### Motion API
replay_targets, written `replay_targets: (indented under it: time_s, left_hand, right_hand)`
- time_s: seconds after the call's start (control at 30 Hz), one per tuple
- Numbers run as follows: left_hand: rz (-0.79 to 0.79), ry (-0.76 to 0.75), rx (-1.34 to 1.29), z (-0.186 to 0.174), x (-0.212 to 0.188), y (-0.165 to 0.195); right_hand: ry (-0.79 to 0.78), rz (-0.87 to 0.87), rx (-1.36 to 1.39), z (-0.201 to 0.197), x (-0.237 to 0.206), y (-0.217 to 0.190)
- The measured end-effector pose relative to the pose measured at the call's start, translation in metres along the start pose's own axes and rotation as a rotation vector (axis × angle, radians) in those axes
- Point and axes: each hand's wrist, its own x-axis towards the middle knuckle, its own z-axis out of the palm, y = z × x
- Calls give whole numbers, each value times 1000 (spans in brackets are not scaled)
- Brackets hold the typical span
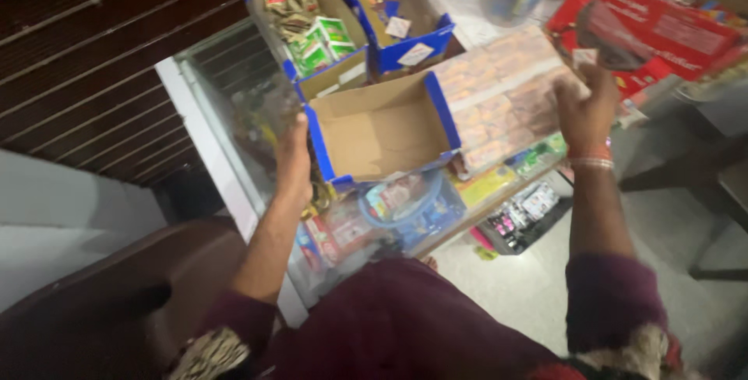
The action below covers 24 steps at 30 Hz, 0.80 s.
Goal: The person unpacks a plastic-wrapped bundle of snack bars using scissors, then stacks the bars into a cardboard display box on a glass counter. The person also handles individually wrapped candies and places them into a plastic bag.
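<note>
On the glass table (204, 107), the empty blue-edged cardboard box (379, 127) sits by two similar boxes, the left hand (292, 163) at its left wall, fingers hidden, grip unclear. The right hand (583, 109) pinches a small paper tag (583, 56); steadying the box would help placement.

Empty box (382, 127) open on top; I could drop straight in, blue walls all round. My left hand (294, 163) sits against its left wall, glass case edge (204, 127) close outside. Behind it, sachet box (312, 29) and second box (397, 14) stand tight together. Right hand (584, 111) meets the wrapped pack (506, 96); red carton (662, 26) crowds above. Floor (538, 279) lower right lies open.
</note>
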Motion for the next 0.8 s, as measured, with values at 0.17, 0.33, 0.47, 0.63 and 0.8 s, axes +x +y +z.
replay_targets:
  time_s: [0.17, 0.33, 0.47, 0.63, 0.8]
  left_hand:
    - [418, 230, 170, -65, 55, 40]
    - [595, 565, 877, -108, 88, 93]
    - [117, 310, 1133, -127, 108, 127]
    - [616, 50, 823, -145, 137, 146]
    - [576, 121, 736, -154, 127, 124]
  right_hand:
    - [138, 4, -105, 10, -60, -75]
    - [151, 78, -150, 38, -89, -120]
    - [154, 128, -157, 50, -93, -130]
    - [138, 117, -176, 53, -92, -133]
    - [149, 112, -178, 54, -96, -133]
